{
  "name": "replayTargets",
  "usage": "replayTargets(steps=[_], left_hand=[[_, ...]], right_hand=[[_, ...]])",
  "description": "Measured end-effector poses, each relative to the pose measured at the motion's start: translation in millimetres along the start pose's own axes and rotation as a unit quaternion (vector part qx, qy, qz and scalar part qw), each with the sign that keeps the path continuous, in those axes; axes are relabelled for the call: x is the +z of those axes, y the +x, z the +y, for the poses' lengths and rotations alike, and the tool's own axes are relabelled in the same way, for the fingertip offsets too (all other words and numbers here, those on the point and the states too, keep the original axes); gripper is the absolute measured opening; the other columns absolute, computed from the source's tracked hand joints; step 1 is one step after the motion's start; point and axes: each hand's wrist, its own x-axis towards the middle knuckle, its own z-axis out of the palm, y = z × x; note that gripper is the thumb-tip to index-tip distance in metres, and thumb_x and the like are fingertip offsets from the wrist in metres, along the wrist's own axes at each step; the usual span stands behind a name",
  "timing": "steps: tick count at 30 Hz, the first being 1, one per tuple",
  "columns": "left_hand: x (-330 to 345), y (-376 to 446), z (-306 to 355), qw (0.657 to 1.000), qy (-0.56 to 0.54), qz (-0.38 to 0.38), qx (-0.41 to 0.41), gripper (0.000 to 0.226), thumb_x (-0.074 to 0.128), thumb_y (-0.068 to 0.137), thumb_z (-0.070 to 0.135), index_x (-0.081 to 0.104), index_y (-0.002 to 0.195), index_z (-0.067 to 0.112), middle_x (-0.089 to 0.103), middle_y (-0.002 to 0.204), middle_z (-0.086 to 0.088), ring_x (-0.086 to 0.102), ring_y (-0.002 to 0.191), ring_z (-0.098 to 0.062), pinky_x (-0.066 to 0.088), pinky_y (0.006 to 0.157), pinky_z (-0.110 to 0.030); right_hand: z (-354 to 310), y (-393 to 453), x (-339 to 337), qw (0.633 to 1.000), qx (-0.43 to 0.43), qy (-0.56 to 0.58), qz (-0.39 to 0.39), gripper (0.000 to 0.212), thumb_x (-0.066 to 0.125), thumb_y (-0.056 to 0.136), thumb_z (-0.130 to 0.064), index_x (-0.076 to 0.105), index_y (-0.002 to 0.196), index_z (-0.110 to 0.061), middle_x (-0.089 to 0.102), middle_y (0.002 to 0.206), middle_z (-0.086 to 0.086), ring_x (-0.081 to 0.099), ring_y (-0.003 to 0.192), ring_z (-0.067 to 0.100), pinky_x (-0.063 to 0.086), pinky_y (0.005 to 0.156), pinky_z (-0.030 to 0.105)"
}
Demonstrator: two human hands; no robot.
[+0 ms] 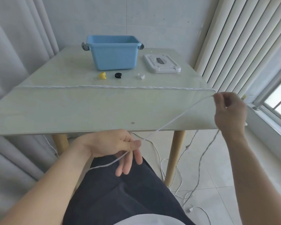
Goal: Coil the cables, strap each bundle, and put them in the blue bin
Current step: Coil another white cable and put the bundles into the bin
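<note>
A thin white cable [177, 118] was stretched taut between the two hands, held above the near right part of the table [71, 111]. It was pinched by the left hand [118, 144] just below the table's near edge, thumb and forefinger closed on it while the other fingers hung loosely straight; a short tail trailed over the lap. The right hand [229, 109] was raised off the near right corner, its fingertips closed on the same cable. From there the remaining length dropped to the floor, where more white cable [182, 181] lay in loose tangles beside the table leg.

The blue bin [113, 52] was seen standing at the far middle of the table, with a yellow strap [102, 75], a black strap [118, 75] and a pale strap [141, 76] in a row before it, and a white lid [162, 63] to its right.

The cable was judged light, limp and rather slick, likely to snag in the floor tangle; it would best be drawn through a loose pinch and looped over the left palm, not tugged.
</note>
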Motion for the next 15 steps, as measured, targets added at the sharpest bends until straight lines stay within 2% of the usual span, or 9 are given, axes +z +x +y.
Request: replayTargets(steps=[2, 3, 5, 7, 8, 10, 12, 13, 15], left_hand=[[3.9, -0.5, -5.6, 0.997, -0.071, 0.020, 0.022, 0.052, 0.038, 0.102, 0.037, 0.065, 0.094, -0.006, 0.057, 0.055, -0.014, 0.044, 0.032, -0.012, 0.044, 0.050, -0.020], [6.2, 3.2, -6.8, 0.994, -0.094, 0.052, 0.032, 0.049, 0.040, 0.102, 0.037, 0.064, 0.091, -0.005, 0.051, 0.050, -0.010, 0.035, 0.029, -0.011, 0.040, 0.046, -0.019], [10.9, 11.6, -5.9, 0.983, -0.145, 0.102, 0.055, 0.045, 0.044, 0.101, 0.036, 0.063, 0.088, -0.002, 0.041, 0.041, -0.006, 0.025, 0.028, -0.011, 0.033, 0.041, -0.020], [15.8, 18.0, -0.9, 0.975, -0.177, 0.109, 0.075, 0.043, 0.044, 0.101, 0.036, 0.062, 0.086, 0.000, 0.038, 0.038, -0.005, 0.021, 0.028, -0.012, 0.029, 0.039, -0.020], [19.2, 19.6, 1.0, 0.975, -0.177, 0.105, 0.083, 0.044, 0.044, 0.102, 0.037, 0.063, 0.086, 0.000, 0.039, 0.038, -0.005, 0.021, 0.028, -0.012, 0.028, 0.039, -0.021], [23.7, 22.9, 3.6, 0.979, -0.154, 0.102, 0.091, 0.047, 0.040, 0.104, 0.037, 0.064, 0.087, -0.001, 0.042, 0.038, -0.006, 0.023, 0.028, -0.013, 0.026, 0.040, -0.024], [25.6, 22.9, 2.2, 0.983, -0.119, 0.112, 0.079, 0.050, 0.039, 0.104, 0.040, 0.065, 0.091, -0.002, 0.047, 0.043, -0.006, 0.028, 0.030, -0.012, 0.025, 0.043, -0.028], [25.6, 22.3, -0.2, 0.985, -0.106, 0.118, 0.070, 0.050, 0.040, 0.104, 0.041, 0.065, 0.093, -0.001, 0.049, 0.047, -0.006, 0.031, 0.033, -0.012, 0.026, 0.045, -0.028], [23.9, 19.7, -7.5, 0.988, -0.078, 0.125, 0.046, 0.047, 0.041, 0.105, 0.039, 0.066, 0.094, 0.001, 0.052, 0.055, -0.005, 0.036, 0.040, -0.013, 0.031, 0.048, -0.024]], right_hand=[[8.9, 0.9, -1.7, 0.998, 0.004, -0.060, 0.010, 0.012, 0.059, 0.097, -0.021, 0.067, 0.104, -0.014, 0.062, 0.102, 0.000, 0.059, 0.102, 0.020, 0.038, 0.080, 0.015], [7.8, -4.0, 0.0, 0.997, -0.027, -0.074, 0.002, 0.012, 0.062, 0.095, -0.018, 0.067, 0.105, -0.017, 0.060, 0.107, -0.002, 0.058, 0.109, 0.022, 0.038, 0.089, 0.021], [-4.3, -24.4, 8.6, 0.988, -0.146, -0.032, -0.050, 0.017, 0.065, 0.093, -0.013, 0.067, 0.109, -0.019, 0.061, 0.112, -0.007, 0.059, 0.113, 0.018, 0.041, 0.099, 0.025], [-24.7, -56.2, 19.6, 0.951, -0.222, 0.043, -0.209, 0.021, 0.067, 0.095, -0.021, 0.065, 0.115, -0.018, 0.067, 0.113, -0.008, 0.062, 0.112, 0.010, 0.045, 0.099, 0.024], [-34.7, -73.0, 23.8, 0.926, -0.211, 0.057, -0.307, 0.025, 0.066, 0.095, -0.027, 0.064, 0.119, -0.019, 0.069, 0.109, -0.010, 0.063, 0.109, 0.008, 0.047, 0.095, 0.022], [-45.7, -93.6, 29.4, 0.880, -0.156, 0.043, -0.447, 0.022, 0.065, 0.096, -0.032, 0.067, 0.115, -0.022, 0.072, 0.085, -0.012, 0.065, 0.084, 0.002, 0.048, 0.078, 0.019], [-43.6, -97.5, 30.0, 0.881, -0.112, 0.055, -0.456, 0.009, 0.068, 0.093, -0.030, 0.072, 0.098, -0.024, 0.067, 0.066, -0.006, 0.056, 0.061, 0.004, 0.044, 0.062, 0.021], [-40.3, -94.9, 28.4, 0.896, -0.099, 0.064, -0.429, 0.005, 0.071, 0.091, -0.027, 0.074, 0.088, -0.024, 0.065, 0.062, -0.004, 0.054, 0.057, 0.006, 0.043, 0.059, 0.020], [-30.4, -87.0, 24.3, 0.927, -0.072, 0.063, -0.362, 0.012, 0.074, 0.088, -0.018, 0.073, 0.077, -0.022, 0.064, 0.059, -0.008, 0.053, 0.054, 0.003, 0.042, 0.057, 0.014]])
